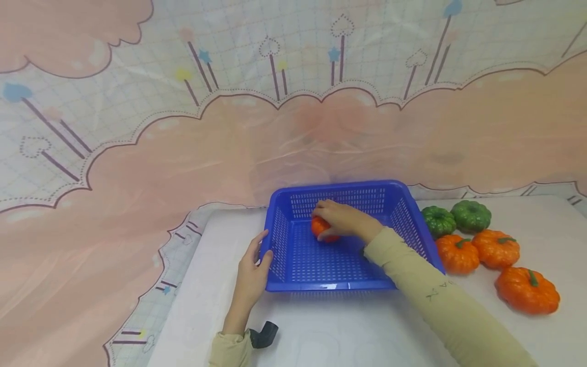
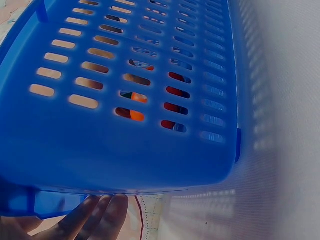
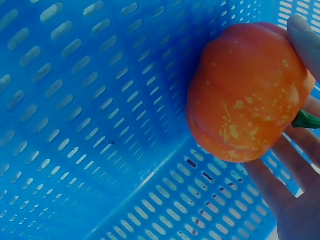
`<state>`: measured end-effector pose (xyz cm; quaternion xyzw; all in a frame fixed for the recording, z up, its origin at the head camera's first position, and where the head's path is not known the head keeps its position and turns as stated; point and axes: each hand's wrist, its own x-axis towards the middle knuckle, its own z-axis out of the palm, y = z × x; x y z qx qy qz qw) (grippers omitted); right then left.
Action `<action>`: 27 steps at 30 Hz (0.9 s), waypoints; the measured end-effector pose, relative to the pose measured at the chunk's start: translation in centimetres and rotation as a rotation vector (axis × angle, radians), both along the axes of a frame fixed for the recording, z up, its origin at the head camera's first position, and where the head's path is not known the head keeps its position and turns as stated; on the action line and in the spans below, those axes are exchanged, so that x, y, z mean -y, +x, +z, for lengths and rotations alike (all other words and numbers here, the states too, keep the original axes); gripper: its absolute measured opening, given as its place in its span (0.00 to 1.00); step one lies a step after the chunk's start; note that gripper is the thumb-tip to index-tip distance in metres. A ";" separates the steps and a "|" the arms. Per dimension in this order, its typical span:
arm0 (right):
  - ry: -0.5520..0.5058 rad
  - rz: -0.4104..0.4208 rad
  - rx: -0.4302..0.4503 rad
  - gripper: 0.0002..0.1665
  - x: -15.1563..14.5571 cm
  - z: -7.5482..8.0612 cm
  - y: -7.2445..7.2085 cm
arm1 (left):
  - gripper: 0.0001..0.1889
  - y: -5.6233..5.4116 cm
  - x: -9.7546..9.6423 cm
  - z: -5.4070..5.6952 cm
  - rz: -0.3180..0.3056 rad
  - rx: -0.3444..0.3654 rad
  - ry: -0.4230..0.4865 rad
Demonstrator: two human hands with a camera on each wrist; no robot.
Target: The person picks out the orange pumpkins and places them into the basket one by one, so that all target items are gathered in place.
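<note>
A blue plastic basket [image 1: 341, 286] with slotted walls stands on the white table. Inside it, my right hand [image 1: 346, 219] grips a small orange pumpkin [image 1: 319, 228] from above, thumb on one side and fingers on the other. The right wrist view shows this pumpkin [image 3: 245, 95] near the slotted wall, with yellow flecks and a green stem beside the fingers [image 3: 295, 165]. At the basket's left side, my left hand [image 1: 252, 272] holds the rim, thumb at the top edge. The left wrist view catches its fingers [image 2: 107, 215] at the rim, with orange showing through the slots.
Right of the basket lie two green pumpkins [image 1: 471, 216] and three orange pumpkins [image 1: 527, 291]. A dark, short bent object [image 1: 264, 335] is beside my left wrist. Behind the table hangs a patterned pink and white cloth [image 1: 321, 137].
</note>
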<state>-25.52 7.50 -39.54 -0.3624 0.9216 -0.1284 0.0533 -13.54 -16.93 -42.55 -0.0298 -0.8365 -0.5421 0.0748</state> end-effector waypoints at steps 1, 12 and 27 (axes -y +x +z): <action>0.002 0.000 -0.004 0.34 0.0 0.0 0.0 | 0.26 0.0 0.0 0.0 0.001 0.002 0.000; -0.012 0.005 0.013 0.38 0.3 0.5 -0.1 | 0.26 0.0 -0.1 0.4 0.001 0.000 0.008; -0.017 0.027 -0.028 0.37 -0.2 1.8 0.5 | 0.26 -0.1 0.0 0.2 -0.002 -0.002 0.008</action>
